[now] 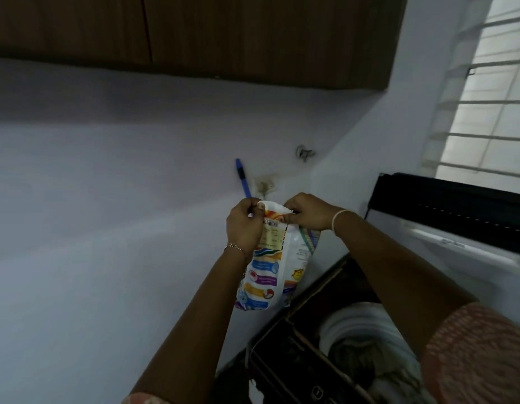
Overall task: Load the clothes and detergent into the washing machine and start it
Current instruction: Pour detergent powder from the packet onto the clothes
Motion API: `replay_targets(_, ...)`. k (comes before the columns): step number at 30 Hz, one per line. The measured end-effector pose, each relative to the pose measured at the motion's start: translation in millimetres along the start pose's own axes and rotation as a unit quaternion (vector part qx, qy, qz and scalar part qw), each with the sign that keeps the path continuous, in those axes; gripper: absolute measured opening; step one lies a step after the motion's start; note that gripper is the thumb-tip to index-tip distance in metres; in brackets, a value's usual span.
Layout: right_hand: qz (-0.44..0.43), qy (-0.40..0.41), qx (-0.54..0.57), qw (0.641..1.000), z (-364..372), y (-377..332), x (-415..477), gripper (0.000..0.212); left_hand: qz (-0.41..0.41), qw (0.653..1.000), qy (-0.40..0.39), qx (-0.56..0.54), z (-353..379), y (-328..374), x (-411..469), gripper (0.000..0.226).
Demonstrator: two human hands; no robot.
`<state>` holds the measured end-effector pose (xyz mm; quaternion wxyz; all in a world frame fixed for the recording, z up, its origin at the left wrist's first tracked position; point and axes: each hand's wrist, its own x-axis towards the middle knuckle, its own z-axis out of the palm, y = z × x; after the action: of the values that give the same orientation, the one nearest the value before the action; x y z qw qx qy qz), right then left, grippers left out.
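I hold a white detergent packet [270, 269] with colourful printing upright in front of the wall. My left hand [244, 225] pinches the packet's top left corner. My right hand [305, 212] pinches the top right corner. Below, at the lower right, stands the top-loading washing machine [291, 354] with its dark control panel toward me. Its raised lid [445, 208] leans back under the window. Clothes [366, 363] lie inside the white drum, partly hidden by my right arm.
A pale wall fills the left side. A dark wooden cabinet [253, 36] hangs overhead. A blue-handled tool [242, 177] leans against the wall beside a wall socket [264, 185]. A barred window [492, 91] is at the upper right.
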<state>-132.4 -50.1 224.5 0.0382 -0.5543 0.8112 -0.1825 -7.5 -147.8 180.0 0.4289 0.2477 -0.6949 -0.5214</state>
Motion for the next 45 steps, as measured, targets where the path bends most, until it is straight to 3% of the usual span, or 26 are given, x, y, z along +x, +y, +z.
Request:
replay_targets(9,0.018,0.025,-0.060,0.998,-21.3,42.9,-19.5,0.028,-0.024,0.994,-0.075,-0.074,50.8,-14.4,12.8,0.008)
replay_targets(18,0.111,0.040,-0.070,0.991,-26.5,88.0,-31.2,0.029,-0.049,0.965,-0.211,-0.146,117.7,-35.7,38.4,0.022)
replay_targets(26,0.203,0.080,-0.101,0.971,-35.9,114.5,-56.8,0.021,-0.129,0.886,-0.392,-0.213,167.5,-72.1,18.6,0.027)
replay_targets(29,0.237,0.105,-0.098,0.961,-43.4,115.7,-69.5,0.021,-0.175,0.864,-0.415,-0.226,177.2,-96.9,-0.2,0.049)
replay_targets(33,0.275,0.116,-0.112,0.948,-47.7,114.4,-86.1,0.026,-0.257,0.821,-0.431,-0.273,188.3,-110.9,-27.9,0.053)
replay_targets(37,0.319,0.116,-0.125,0.932,-45.1,120.7,-106.4,0.028,-0.352,0.781,-0.444,-0.263,205.4,-118.3,-56.3,0.074)
replay_targets(40,0.346,0.119,-0.117,0.924,-41.7,126.5,-125.3,0.027,-0.444,0.703,-0.495,-0.252,204.0,-133.6,-84.9,0.059)
replay_targets(42,0.355,0.127,-0.095,0.921,-37.4,128.9,-136.6,0.022,-0.464,0.674,-0.518,-0.248,205.4,-140.2,-99.0,0.070)
replay_targets(45,0.370,0.153,-0.057,0.914,-33.0,131.3,-154.0,0.020,-0.463,0.680,-0.517,-0.236,213.8,-141.9,-113.7,0.066)
